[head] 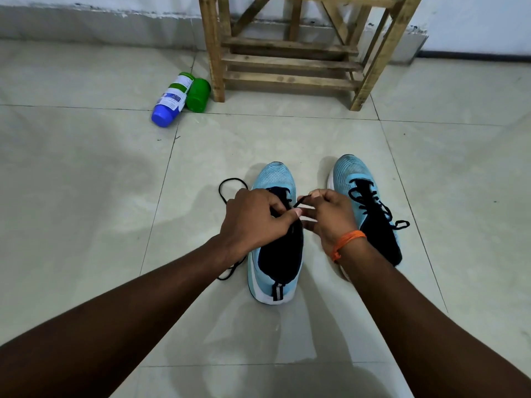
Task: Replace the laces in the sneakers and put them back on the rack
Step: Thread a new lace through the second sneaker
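Two light blue sneakers with black tongues stand side by side on the tiled floor, toes pointing away from me. Over the left sneaker (274, 179) both hands work at the eyelets. My left hand (253, 216) is curled on the shoe's tongue and black lace (230, 185), which loops out on the floor to the left. My right hand (327, 214), with an orange wrist thread, pinches the lace's end just above the eyelets. The right sneaker (356, 173) is fully laced with a black lace, its ends trailing to the right.
A wooden slatted shoe rack (290, 61) stands against the wall ahead, its low shelves bare. A white bottle with a blue cap (172, 99) and a green container (198, 94) lie on the floor left of the rack.
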